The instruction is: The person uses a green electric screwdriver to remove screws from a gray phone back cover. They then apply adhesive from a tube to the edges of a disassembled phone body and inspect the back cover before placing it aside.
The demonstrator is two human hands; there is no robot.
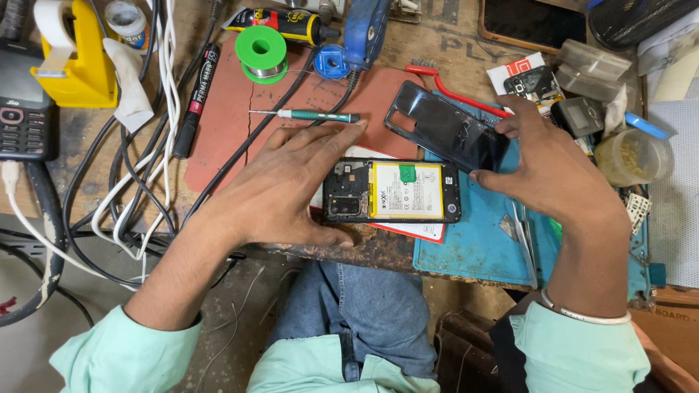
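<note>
steadying one opened phone (392, 191), one back cover (445, 131)

Place: small phone repair workshop, one worn wooden bench (378, 251).
Work in hand: opened smartphone (392, 191), battery exposed; detached back cover (444, 127).
Tools: precision screwdriver (306, 115), solder spool (261, 52), glue tube (280, 23), tape dispenser (73, 62), red-handled brush (455, 91).
Surfaces: red mat (226, 124), blue mat (480, 240).
Clutter: tangled cables (145, 175), keypad phone (22, 109), lidded parts cup (630, 156).
</note>
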